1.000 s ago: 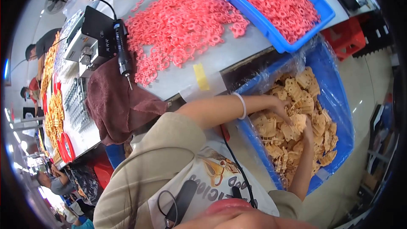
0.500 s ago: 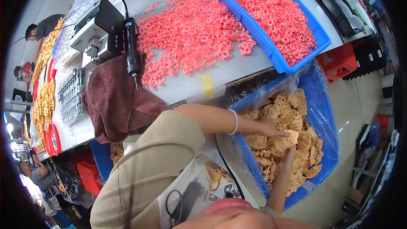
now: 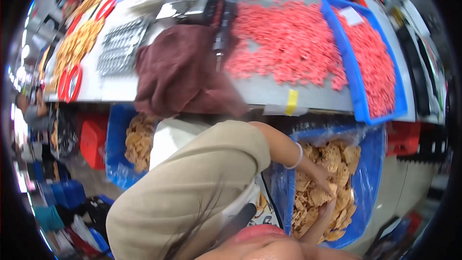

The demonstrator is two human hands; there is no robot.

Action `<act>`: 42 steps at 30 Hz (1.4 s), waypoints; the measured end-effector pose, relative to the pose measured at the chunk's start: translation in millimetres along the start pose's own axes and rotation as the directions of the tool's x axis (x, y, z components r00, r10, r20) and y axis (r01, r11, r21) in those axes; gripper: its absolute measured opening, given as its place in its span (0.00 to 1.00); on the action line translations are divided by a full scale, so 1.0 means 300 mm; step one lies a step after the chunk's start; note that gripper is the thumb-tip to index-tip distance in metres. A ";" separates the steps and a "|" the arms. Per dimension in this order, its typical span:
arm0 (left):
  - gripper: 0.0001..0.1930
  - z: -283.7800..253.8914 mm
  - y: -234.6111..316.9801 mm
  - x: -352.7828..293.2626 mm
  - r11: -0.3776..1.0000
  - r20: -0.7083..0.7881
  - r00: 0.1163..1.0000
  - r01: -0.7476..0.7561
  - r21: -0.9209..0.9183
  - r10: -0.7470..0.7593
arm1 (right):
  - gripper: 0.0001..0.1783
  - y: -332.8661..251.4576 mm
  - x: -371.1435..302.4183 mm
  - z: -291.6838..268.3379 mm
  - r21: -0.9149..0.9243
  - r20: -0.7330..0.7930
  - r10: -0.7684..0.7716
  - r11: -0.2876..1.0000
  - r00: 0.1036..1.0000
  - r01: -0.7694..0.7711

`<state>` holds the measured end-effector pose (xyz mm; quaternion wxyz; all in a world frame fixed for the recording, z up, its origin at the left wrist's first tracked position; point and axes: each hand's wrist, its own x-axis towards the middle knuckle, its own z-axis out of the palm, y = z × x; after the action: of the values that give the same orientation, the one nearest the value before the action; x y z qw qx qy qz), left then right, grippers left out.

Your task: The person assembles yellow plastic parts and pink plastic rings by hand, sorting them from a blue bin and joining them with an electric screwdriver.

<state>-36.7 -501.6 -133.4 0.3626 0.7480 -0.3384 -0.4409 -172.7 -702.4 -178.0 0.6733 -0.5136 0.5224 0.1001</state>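
Both hands dig in the blue bin (image 3: 370, 197) of tan pieces (image 3: 332, 183). The left hand (image 3: 321, 177) lies on top, right hand (image 3: 328, 210) just below; I cannot tell if they grip any

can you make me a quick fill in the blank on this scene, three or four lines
1. Both hands, the left hand and the right hand, reach into a blue bin of ____ coloured flat pieces.
2. The loose pile spread on the grey table is ____ in colour.
3. A dark red ____ hangs over the table's near edge.
4. The left wrist wears a white ____.

Missing words: tan; pink; cloth; bracelet
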 end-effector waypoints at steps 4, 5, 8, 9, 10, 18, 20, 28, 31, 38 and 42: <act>0.45 -0.019 0.022 -0.071 0.995 0.028 0.999 0.039 -0.097 -0.036 | 0.30 0.042 -0.027 0.075 0.089 0.079 -0.184 0.980 0.980 0.177; 0.45 -0.024 0.035 -0.098 0.995 -0.019 0.998 0.056 -0.084 -0.058 | 0.30 0.046 -0.041 0.103 0.112 0.076 -0.183 0.978 0.980 0.174; 0.45 -0.015 0.035 -0.117 1.000 -0.066 0.998 0.011 -0.021 -0.012 | 0.30 0.055 -0.104 0.177 0.194 0.039 -0.178 0.967 0.983 0.168; 0.45 -0.009 0.031 -0.116 0.999 -0.081 0.997 0.000 0.033 0.003 | 0.30 0.059 -0.123 0.198 0.223 0.023 -0.174 0.961 0.984 0.164; 0.45 -0.013 0.028 -0.114 1.000 -0.082 0.997 -0.001 0.024 0.003 | 0.30 0.063 -0.140 0.215 0.254 0.007 -0.169 0.953 0.986 0.162; 0.47 -0.016 -0.042 -0.072 0.950 0.063 0.982 0.190 -0.246 -0.180 | 0.33 0.074 -0.201 0.294 0.280 0.075 -0.284 0.926 0.956 0.253; 0.47 -0.014 -0.021 -0.080 0.955 0.064 0.986 0.166 -0.245 -0.155 | 0.37 0.091 -0.193 0.284 0.312 0.063 -0.293 0.914 0.954 0.261; 0.43 -0.023 0.015 -0.130 0.979 -0.028 0.995 0.087 -0.184 -0.094 | 0.41 0.074 -0.198 0.237 0.272 0.109 -0.247 0.939 0.963 0.210; 0.40 0.009 0.020 -0.106 0.998 -0.074 0.997 0.022 -0.066 -0.027 | 0.40 0.143 -0.009 0.083 0.581 0.778 -0.504 0.805 0.374 -0.123; 0.27 0.032 0.113 -0.150 0.932 -0.295 0.898 -0.255 0.259 0.327 | 0.37 0.018 -0.417 0.435 0.396 -0.200 -0.337 0.831 0.920 0.390; 0.21 0.074 0.135 -0.105 0.822 -0.378 0.758 -0.354 0.445 0.531 | 0.36 0.000 -0.428 0.470 0.544 -0.254 -0.474 0.651 0.843 0.529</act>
<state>-76.3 -501.5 -94.0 0.3932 0.7823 -0.4779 -0.0711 -143.7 -538.4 -84.6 0.7764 -0.4040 0.3934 -0.2816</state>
